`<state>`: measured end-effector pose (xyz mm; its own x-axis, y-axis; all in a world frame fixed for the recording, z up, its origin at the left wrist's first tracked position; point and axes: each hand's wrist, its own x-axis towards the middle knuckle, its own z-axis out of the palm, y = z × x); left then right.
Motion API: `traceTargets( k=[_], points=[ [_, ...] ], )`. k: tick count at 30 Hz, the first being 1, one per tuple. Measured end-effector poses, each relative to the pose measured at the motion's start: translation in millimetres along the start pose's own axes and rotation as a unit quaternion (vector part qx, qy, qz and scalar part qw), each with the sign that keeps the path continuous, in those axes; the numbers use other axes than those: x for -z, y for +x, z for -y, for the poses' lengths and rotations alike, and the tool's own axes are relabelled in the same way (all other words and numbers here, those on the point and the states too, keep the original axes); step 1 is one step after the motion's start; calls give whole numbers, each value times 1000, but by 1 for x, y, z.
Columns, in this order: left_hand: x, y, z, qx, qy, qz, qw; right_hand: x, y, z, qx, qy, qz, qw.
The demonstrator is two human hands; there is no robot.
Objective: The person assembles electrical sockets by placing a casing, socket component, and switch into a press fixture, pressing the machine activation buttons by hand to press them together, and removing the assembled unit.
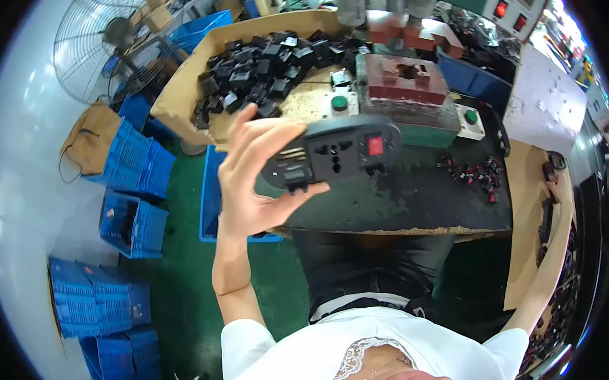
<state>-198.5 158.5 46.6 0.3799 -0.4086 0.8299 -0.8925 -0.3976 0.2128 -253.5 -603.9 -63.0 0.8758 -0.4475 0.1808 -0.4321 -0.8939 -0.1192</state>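
Note:
My left hand (pixel 254 171) grips a black oval socket panel (pixel 336 156) by its left end, raised over the dark bench. The panel has a red switch, socket holes and metal strips showing. Far to the right, my right hand (pixel 558 184) is stretched out to dark parts (pixel 546 217) on a cardboard surface; its fingers are small and partly hidden, and what it holds is unclear. Small black and red pieces (pixel 478 174) lie on the bench (pixel 412 205) between the two hands.
Behind the panel stands a machine with a reddish block (pixel 408 79) and green buttons (pixel 339 103). A cardboard tray (pixel 179 106) holds many black parts at back left. Blue crates (pixel 133 227) and a fan (pixel 118 32) stand left. A blue bin (pixel 210 206) is beside the bench.

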Motion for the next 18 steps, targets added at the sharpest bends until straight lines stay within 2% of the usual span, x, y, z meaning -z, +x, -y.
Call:
traceTargets(
  k=[1,3,6,8,9,10,11,12,14,17,18],
  points=[
    [10,-5,1,-8,35,-12,999,3,7,1,23,-61,28,997],
    [29,-17,0,14,95,-29,995,-12,30,-18,212,-20,-107,971],
    [51,-39,6,63,166,-81,981,39,-19,138,188,15,-262,946],
    [63,-44,8,72,280,-64,955,59,-41,213,280,2,-302,911],
    [67,-47,10,69,282,-59,955,59,-47,238,285,66,-238,926],
    [71,-52,14,100,365,-45,924,57,-53,261,283,128,-173,935],
    [73,-57,21,126,442,-32,887,57,-61,288,350,68,-220,908],
    [75,-68,31,156,452,-47,877,55,-67,319,424,124,-231,867],
    [83,-100,60,232,499,-35,834,55,-73,362,537,97,-239,803],
    [90,-161,114,396,450,32,800,46,-67,419,612,79,-251,746],
    [90,-175,126,419,446,49,790,39,-60,431,609,82,-249,749]
  ],
)
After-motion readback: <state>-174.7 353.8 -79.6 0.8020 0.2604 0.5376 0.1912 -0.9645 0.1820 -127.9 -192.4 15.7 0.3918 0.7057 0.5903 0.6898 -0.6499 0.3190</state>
